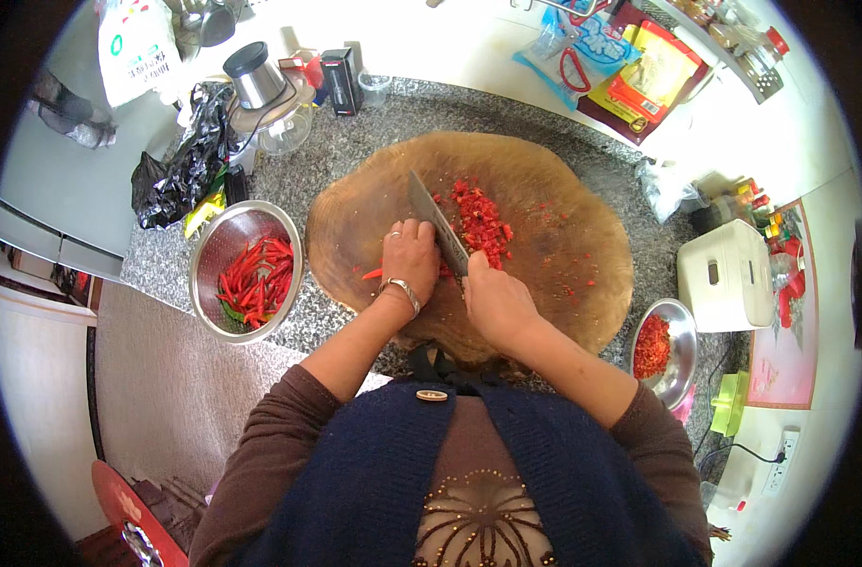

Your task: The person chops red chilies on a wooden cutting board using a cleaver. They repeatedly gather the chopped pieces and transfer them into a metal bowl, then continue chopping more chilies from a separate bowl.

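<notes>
A thick wooden chopping board (374,184) lies in front of me. My right hand (500,301) is closed around the handle of a cleaver (437,223), its blade slanting up and left over the board. Just left of the blade, my left hand (411,259) presses down on red chili peppers; the tip of one red chili (372,273) sticks out at its left, and the rest under the palm is hidden. Chopped red chili (479,220) is heaped right of the blade, with small bits scattered farther right. A steel colander (205,266) at the left holds whole red chilies (257,276).
On the granite counter (431,106), a steel bowl (680,347) with chopped chili stands right of the board, near a cream-coloured appliance (725,276). A black plastic bag (183,170) and a food chopper (257,81) stand behind the colander. Packets (644,71) hang at the back right.
</notes>
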The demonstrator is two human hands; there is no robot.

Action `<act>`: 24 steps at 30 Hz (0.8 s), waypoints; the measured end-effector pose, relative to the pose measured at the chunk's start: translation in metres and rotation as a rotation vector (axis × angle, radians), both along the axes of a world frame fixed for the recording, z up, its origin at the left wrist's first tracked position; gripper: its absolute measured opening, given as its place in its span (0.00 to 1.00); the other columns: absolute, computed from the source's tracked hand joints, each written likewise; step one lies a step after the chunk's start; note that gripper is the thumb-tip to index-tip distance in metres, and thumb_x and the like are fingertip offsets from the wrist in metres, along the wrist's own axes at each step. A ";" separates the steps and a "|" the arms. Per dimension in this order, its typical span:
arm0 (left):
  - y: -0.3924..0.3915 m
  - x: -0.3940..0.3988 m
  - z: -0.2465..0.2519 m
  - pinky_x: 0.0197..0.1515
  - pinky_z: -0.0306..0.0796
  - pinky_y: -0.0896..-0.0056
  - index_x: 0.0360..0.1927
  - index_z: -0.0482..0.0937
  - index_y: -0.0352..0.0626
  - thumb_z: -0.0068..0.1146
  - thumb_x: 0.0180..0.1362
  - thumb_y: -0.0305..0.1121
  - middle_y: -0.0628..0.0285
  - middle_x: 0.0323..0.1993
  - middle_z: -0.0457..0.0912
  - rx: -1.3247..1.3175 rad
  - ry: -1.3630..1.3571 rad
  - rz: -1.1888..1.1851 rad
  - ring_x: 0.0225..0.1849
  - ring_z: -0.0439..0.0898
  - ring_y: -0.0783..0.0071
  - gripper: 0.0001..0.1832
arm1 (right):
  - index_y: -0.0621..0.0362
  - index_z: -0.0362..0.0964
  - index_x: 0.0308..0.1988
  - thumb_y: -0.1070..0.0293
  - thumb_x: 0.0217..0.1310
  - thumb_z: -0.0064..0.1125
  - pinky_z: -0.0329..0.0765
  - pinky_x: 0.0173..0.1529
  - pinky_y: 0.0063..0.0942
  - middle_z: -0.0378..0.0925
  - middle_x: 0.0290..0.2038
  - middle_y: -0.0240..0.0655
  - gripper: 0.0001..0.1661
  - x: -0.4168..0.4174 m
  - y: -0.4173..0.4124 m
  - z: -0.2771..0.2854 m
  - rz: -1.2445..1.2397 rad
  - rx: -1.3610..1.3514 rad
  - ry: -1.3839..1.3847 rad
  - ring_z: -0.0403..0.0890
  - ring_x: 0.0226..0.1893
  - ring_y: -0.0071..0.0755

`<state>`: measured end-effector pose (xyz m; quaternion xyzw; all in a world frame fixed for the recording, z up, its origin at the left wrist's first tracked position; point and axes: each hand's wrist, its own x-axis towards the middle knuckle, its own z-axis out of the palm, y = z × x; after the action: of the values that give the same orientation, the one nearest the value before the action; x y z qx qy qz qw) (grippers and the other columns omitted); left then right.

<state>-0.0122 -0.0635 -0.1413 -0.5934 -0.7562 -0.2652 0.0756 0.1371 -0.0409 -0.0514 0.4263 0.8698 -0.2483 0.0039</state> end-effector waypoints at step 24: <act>0.003 -0.001 0.001 0.43 0.65 0.58 0.30 0.69 0.44 0.51 0.48 0.28 0.56 0.32 0.72 -0.031 -0.027 0.028 0.40 0.71 0.55 0.06 | 0.63 0.57 0.38 0.66 0.62 0.46 0.72 0.37 0.53 0.75 0.26 0.57 0.12 -0.001 0.001 0.001 -0.013 -0.023 -0.015 0.78 0.31 0.63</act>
<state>-0.0136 -0.0609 -0.1402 -0.5804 -0.7694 -0.2600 0.0598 0.1358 -0.0395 -0.0506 0.4338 0.8640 -0.2552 0.0137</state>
